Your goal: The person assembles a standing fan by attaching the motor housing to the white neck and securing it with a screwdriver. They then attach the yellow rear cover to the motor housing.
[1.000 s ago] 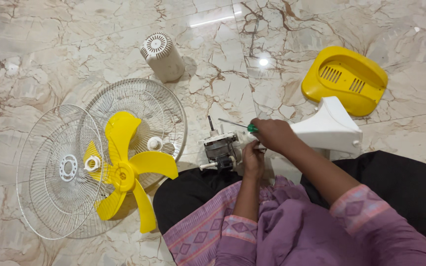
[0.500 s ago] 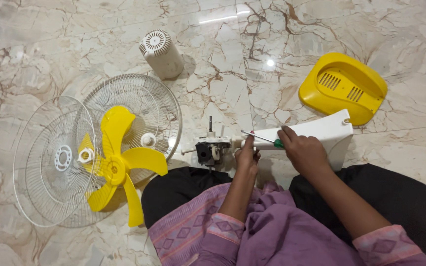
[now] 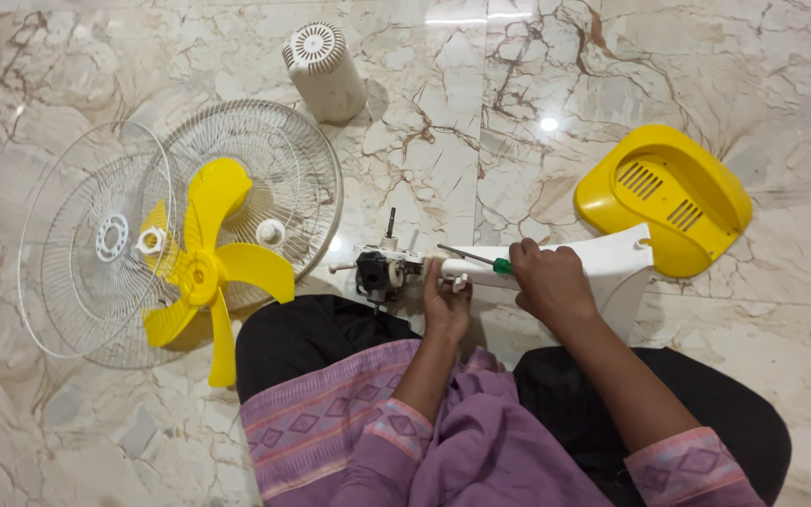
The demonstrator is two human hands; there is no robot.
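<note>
Right hand [image 3: 548, 280] clamped on green-handled screwdriver [image 3: 473, 259], tip hidden, left hand [image 3: 446, 302] gripping white plastic fan neck [image 3: 556, 263], small motor [image 3: 374, 270] partly obscured, marble floor [image 3: 424, 150].

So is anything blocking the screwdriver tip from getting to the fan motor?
Nothing visible does. The right hand holds the green-handled screwdriver, its shaft pointing at the motor across an open gap above the white neck. The left hand grips that neck from below, beside the path.
</note>
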